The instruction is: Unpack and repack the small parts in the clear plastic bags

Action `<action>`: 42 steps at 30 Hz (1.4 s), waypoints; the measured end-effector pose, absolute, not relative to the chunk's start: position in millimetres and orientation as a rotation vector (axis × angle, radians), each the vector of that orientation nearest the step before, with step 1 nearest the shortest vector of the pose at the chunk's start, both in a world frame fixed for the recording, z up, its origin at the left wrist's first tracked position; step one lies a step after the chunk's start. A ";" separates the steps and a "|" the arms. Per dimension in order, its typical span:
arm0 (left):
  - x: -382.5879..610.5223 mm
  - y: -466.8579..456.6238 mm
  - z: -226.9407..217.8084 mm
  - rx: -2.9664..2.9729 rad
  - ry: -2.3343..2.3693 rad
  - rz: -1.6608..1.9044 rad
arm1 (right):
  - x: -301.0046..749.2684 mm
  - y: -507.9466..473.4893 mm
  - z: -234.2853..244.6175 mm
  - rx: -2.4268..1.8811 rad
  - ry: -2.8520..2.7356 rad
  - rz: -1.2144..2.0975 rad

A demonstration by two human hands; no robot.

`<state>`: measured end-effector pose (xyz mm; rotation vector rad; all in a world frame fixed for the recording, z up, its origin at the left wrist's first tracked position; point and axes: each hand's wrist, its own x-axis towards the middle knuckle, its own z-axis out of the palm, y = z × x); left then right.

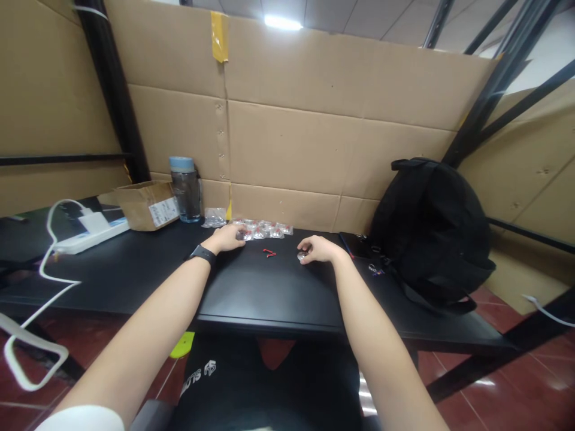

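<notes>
My left hand (228, 238) reaches to the row of small clear plastic packets with red parts (263, 230) at the back of the black table (251, 287); its fingers curl on one packet at the row's left end. My right hand (317, 249) rests on the table with its fingers closed around a small clear, shiny item (302, 256). A small red piece (269, 253) lies loose on the table between the two hands. A black watch sits on my left wrist.
A black backpack (431, 230) stands at the right. At the back left are a water bottle (185, 188), an open cardboard box (146, 203), a clear bag (214, 216) and a white power strip (92, 233) with cable. Cardboard walls surround the table.
</notes>
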<state>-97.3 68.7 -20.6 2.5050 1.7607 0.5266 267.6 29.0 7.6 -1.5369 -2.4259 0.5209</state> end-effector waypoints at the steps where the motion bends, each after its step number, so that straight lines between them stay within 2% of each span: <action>1: -94.5 67.5 -20.8 2.512 1.790 0.520 | 267.1 28.3 8.0 -1.538 -2.432 0.522; 6: -80.7 62.9 -22.7 2.610 1.889 0.475 | 263.9 25.9 9.7 -1.564 -2.411 0.493; 15: -83.7 58.7 -19.9 2.530 2.086 0.655 | 259.5 22.4 11.9 -1.518 -2.346 0.531; 19: -93.0 66.9 -22.5 2.511 1.951 0.723 | 260.5 23.1 10.3 -1.472 -2.314 0.549; 22: -95.2 69.5 -19.0 2.386 1.823 1.022 | 257.0 20.5 10.7 -1.391 -2.249 0.550; 26: -78.2 54.5 -6.4 2.216 1.331 1.323 | 242.6 13.4 16.7 -1.156 -2.125 0.427; 31: -29.9 16.6 7.9 2.267 0.792 1.117 | 230.4 6.2 28.3 -0.973 -1.910 0.581; 36: 4.7 -7.3 8.3 2.541 0.702 0.962 | 240.8 5.0 29.7 -0.987 -2.040 0.886; 42: 12.1 -13.8 1.4 2.535 0.752 0.890 | 249.5 5.5 26.7 -0.998 -2.117 1.027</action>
